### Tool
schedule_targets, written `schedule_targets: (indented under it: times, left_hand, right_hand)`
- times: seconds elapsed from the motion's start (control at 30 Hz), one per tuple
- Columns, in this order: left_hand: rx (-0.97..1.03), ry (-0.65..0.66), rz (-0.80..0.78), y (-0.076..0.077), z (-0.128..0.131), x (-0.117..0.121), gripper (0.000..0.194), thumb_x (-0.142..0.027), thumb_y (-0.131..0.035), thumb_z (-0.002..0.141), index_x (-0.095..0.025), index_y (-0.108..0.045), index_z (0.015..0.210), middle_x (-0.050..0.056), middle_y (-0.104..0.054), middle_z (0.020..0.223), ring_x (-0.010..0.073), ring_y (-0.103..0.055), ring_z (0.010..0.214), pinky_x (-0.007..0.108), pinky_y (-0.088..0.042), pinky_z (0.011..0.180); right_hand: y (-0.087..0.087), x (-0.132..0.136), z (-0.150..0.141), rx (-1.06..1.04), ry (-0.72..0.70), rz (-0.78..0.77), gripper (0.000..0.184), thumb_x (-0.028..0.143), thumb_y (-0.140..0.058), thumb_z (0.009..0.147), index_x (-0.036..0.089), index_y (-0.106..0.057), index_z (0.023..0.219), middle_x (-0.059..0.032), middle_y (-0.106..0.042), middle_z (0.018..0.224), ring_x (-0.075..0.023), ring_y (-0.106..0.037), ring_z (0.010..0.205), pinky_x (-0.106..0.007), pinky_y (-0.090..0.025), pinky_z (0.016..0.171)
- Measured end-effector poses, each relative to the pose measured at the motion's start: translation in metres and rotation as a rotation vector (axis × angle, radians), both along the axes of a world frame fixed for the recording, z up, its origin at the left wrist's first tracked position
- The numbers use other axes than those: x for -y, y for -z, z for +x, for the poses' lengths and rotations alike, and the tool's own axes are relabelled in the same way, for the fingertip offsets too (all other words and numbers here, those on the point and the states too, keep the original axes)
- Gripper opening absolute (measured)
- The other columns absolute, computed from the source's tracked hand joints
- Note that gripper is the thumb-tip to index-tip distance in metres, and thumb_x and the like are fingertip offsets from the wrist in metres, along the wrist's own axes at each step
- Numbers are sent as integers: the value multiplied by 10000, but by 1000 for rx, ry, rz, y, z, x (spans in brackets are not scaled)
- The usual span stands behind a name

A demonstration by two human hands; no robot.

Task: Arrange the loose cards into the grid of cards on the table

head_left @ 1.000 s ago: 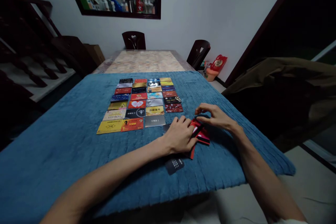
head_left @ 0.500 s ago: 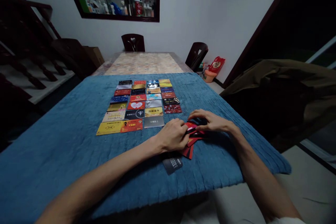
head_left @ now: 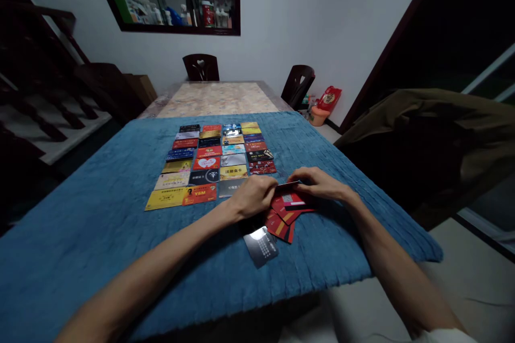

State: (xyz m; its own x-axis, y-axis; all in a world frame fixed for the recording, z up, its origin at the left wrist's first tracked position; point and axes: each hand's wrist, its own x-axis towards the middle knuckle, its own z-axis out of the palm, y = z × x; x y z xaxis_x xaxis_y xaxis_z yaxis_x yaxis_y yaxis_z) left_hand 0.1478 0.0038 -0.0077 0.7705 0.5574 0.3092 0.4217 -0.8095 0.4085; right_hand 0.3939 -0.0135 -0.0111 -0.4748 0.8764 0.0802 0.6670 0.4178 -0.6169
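Between my left hand and my right hand a thin card is pinched by its ends, seen almost edge-on. Both hands have their fingers closed on it. Just below lie loose, fanned red cards, one showing a square code and a dark stripe. A black card with pale print and a bright glare lies nearest the table's front. To the left, cards of many colours lie in neat columns, among them an orange YSM card, a yellow card and a grey card partly behind my left hand.
A blue cloth covers the near part of the table; the bare patterned tabletop shows beyond it. Dark chairs stand at the far side. A brown garment hangs over something at the right.
A card has come up off the loose red cards and is now held between both hands. My left hand has shifted slightly left and up, uncovering more of the red and black cards.
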Motion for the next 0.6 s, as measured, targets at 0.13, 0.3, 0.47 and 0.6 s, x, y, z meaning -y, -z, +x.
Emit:
schedule_targets:
  times: [0.13,0.3,0.47,0.6]
  left_hand:
    - [30,-5,-18,2,-2,-6,254,-83,-466,906,-136,-709,855,57,-728,799,159,-655,710,251,-456,664]
    - [68,-13,-24,6,-4,-13,249,-64,-479,887,-136,-717,886,64,-744,846,166,-672,743,256,-472,692]
    - [97,-19,-38,9,-6,-18,266,-41,-486,867,-143,-725,926,64,-753,890,170,-682,791,268,-497,746]
    - [112,-25,-35,12,-6,-20,277,-25,-491,849,-145,-727,928,61,-754,893,171,-684,795,266,-500,746]
  right_hand:
    - [5,-2,-2,2,43,33,216,214,-532,842,184,-726,930,-45,-733,900,-197,-655,832,-304,-475,736]
    - [9,-4,-3,23,82,62,187,182,-535,819,171,-715,866,-34,-709,822,-180,-627,750,-284,-452,673]
    - [11,-5,-4,-11,93,68,177,187,-555,822,177,-722,882,-28,-718,827,-180,-625,747,-290,-463,690]
    - [12,-5,-5,-21,104,76,165,192,-560,825,176,-718,870,-28,-716,808,-177,-617,732,-289,-464,686]
